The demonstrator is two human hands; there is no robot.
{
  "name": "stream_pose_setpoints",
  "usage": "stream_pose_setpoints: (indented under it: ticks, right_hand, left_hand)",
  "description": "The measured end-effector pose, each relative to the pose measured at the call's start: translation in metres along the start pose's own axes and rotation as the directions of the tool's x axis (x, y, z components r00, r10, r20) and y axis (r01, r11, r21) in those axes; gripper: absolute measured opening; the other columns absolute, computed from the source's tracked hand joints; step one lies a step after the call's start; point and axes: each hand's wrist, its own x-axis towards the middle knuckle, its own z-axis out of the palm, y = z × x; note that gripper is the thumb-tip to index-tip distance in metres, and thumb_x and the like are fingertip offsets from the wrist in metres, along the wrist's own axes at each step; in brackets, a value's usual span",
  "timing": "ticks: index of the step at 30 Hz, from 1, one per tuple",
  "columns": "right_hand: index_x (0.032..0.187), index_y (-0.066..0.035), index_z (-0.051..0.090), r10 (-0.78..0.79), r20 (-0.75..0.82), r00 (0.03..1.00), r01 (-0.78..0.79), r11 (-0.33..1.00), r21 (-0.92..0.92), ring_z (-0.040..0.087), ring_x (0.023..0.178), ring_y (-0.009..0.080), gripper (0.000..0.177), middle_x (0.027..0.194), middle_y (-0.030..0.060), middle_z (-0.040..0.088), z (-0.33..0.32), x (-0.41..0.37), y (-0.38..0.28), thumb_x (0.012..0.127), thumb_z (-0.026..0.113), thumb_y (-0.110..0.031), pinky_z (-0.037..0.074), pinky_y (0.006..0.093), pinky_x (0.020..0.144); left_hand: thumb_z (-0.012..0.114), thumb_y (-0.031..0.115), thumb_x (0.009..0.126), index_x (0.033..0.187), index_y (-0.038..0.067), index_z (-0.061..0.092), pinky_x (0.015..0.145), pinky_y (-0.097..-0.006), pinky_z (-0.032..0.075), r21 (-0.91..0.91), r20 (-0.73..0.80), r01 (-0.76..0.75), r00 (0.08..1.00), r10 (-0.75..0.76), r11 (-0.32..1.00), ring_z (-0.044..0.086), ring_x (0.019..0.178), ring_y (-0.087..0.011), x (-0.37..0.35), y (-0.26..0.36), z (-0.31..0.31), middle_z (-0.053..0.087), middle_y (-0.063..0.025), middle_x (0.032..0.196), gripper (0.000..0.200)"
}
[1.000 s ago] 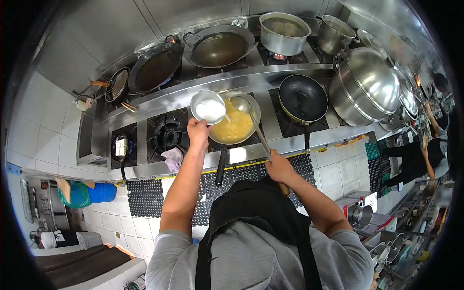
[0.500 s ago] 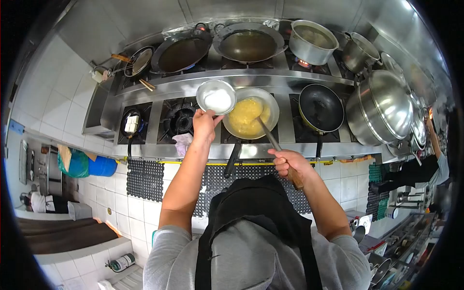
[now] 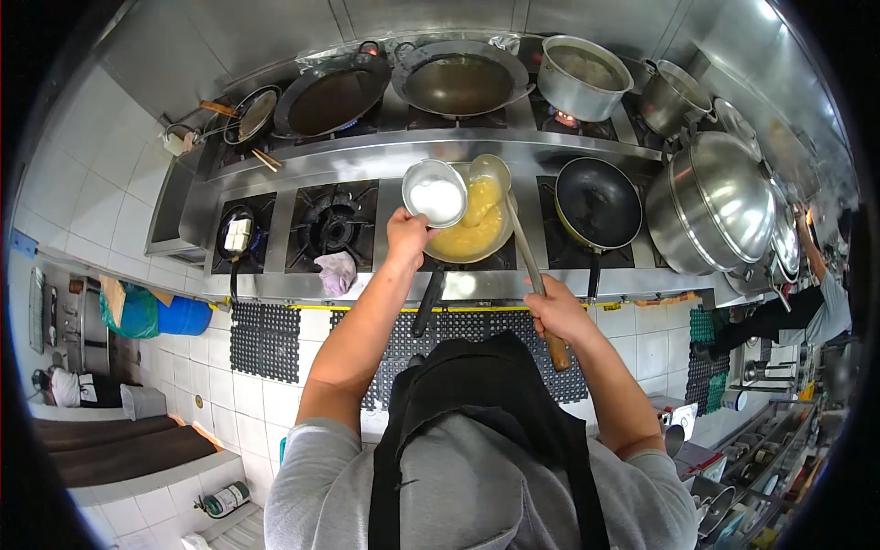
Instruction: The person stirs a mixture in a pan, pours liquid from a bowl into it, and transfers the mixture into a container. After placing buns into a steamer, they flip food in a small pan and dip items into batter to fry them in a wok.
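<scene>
My left hand (image 3: 409, 238) grips the near rim of a small metal bowl (image 3: 436, 193) with white contents, tilted over the left side of a frying pan. Yellow, egg-like mixture lies in that frying pan (image 3: 472, 242), whose black handle (image 3: 428, 302) points toward me. In my right hand (image 3: 557, 310) is a long ladle (image 3: 521, 227) with a wooden handle end, fingers wrapped around its shaft. The ladle's bowl is raised at the pan's far side, and yellow mixture hangs or runs from it down into the pan. The metal bowl hides part of the pan.
A black frying pan (image 3: 598, 203) is to the right, beside a large domed steamer (image 3: 720, 197). Left are a bare burner (image 3: 332, 225), a crumpled cloth (image 3: 335, 273) and a small pan with white blocks (image 3: 237, 235). Woks (image 3: 458, 84) line the back. Another person (image 3: 807, 302) stands far right.
The ladle has risen from the mixture to the pan's far side, carrying yellow mixture. My left hand has brought the metal bowl rightward, farther over the pan.
</scene>
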Motion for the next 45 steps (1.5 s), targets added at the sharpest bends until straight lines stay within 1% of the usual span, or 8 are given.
stream_pose_setpoints:
  ticks: [4, 6, 10, 14, 18, 26, 37, 45]
  right_hand:
    - [0.131, 0.007, 0.052, -0.064, -0.120, 0.991, 0.007, 0.905, -0.426, 0.070, 0.061, 0.0238, 0.039, 0.085, 0.0186, 0.068, 0.003, 0.017, 0.029, 0.099, 0.060, -0.014, 0.057, 0.0400, 0.053]
    - [0.127, 0.007, 0.052, -0.536, -0.094, 0.839, 0.232, 0.508, -0.829, 0.073, 0.064, 0.0277, 0.035, 0.088, 0.0231, 0.070, -0.004, 0.044, 0.082, 0.099, 0.058, -0.013, 0.058, 0.0438, 0.057]
    - [0.126, 0.007, 0.051, -0.419, -0.120, 0.900, 0.145, 0.548, -0.824, 0.077, 0.075, 0.0309, 0.036, 0.093, 0.0262, 0.072, 0.014, 0.044, 0.076, 0.099, 0.060, -0.014, 0.061, 0.0480, 0.066]
    - [0.132, -0.001, 0.055, 0.149, 0.002, 0.989, -0.149, 0.986, -0.074, 0.064, 0.066, 0.0193, 0.037, 0.080, 0.0090, 0.064, 0.026, 0.037, 0.046, 0.102, 0.065, -0.022, 0.053, 0.0377, 0.058]
    - [0.136, -0.008, 0.058, 0.230, 0.422, 0.877, -0.469, 0.600, 0.648, 0.042, 0.053, 0.0079, 0.031, 0.071, -0.0058, 0.048, 0.012, 0.044, 0.031, 0.108, 0.063, -0.020, 0.037, 0.0273, 0.046]
    - [0.138, -0.010, 0.056, 0.215, 0.386, 0.897, -0.422, 0.674, 0.606, 0.045, 0.058, 0.0066, 0.031, 0.073, -0.0059, 0.048, 0.004, 0.018, 0.000, 0.107, 0.061, -0.015, 0.037, 0.0258, 0.051]
    - [0.132, 0.000, 0.056, -0.029, -0.009, 1.000, 0.029, 0.999, -0.041, 0.055, 0.053, 0.0131, 0.036, 0.074, 0.0003, 0.055, -0.001, 0.000, -0.011, 0.102, 0.063, -0.016, 0.050, 0.0344, 0.049]
    - [0.126, 0.007, 0.054, -0.368, -0.135, 0.920, 0.172, 0.688, -0.705, 0.071, 0.063, 0.0353, 0.035, 0.088, 0.0264, 0.069, 0.000, 0.036, 0.061, 0.098, 0.059, -0.014, 0.059, 0.0460, 0.062]
  left_hand:
    - [0.063, -0.007, 0.094, 0.106, 0.000, 0.058, 0.083, -0.0401, 0.070, 0.028, 0.011, -0.023, 1.000, 0.023, 0.999, 0.072, 0.095, -0.0236, 0.012, -0.011, 0.010, 0.067, -0.0121, 0.107, 0.015]
    - [0.062, -0.008, 0.094, 0.106, 0.001, 0.058, 0.083, -0.0392, 0.069, 0.046, 0.010, -0.049, 0.999, 0.049, 0.998, 0.072, 0.097, -0.0236, 0.022, -0.016, 0.011, 0.066, -0.0120, 0.108, 0.016]
    - [0.061, -0.008, 0.093, 0.105, 0.001, 0.058, 0.083, -0.0402, 0.069, 0.058, -0.005, -0.065, 0.998, 0.066, 0.996, 0.072, 0.098, -0.0243, 0.027, 0.000, 0.007, 0.066, -0.0121, 0.108, 0.015]
    - [0.059, -0.007, 0.095, 0.105, 0.001, 0.057, 0.086, -0.0440, 0.068, 0.054, -0.063, -0.097, 0.993, 0.100, 0.994, 0.071, 0.097, -0.0249, 0.026, 0.025, 0.001, 0.066, -0.0122, 0.106, 0.013]
    - [0.060, -0.007, 0.096, 0.105, -0.001, 0.054, 0.090, -0.0444, 0.068, -0.025, -0.078, -0.118, 0.990, 0.116, 0.993, 0.071, 0.094, -0.0241, 0.025, 0.049, -0.014, 0.065, -0.0126, 0.105, 0.012]
    - [0.059, -0.008, 0.095, 0.102, 0.000, 0.053, 0.091, -0.0441, 0.069, -0.118, -0.050, -0.124, 0.992, 0.119, 0.985, 0.072, 0.097, -0.0263, 0.009, 0.059, -0.027, 0.064, -0.0133, 0.105, 0.012]
    - [0.059, -0.009, 0.091, 0.095, 0.000, 0.055, 0.078, -0.0403, 0.070, -0.056, -0.022, -0.051, 0.999, 0.050, 0.997, 0.072, 0.087, -0.0226, 0.006, -0.002, 0.001, 0.064, -0.0110, 0.097, 0.011]
    - [0.061, -0.008, 0.095, 0.092, 0.004, 0.054, 0.083, -0.0429, 0.069, 0.132, -0.014, -0.144, 0.989, 0.147, 0.981, 0.072, 0.091, -0.0236, 0.034, -0.006, 0.002, 0.065, -0.0107, 0.098, 0.015]
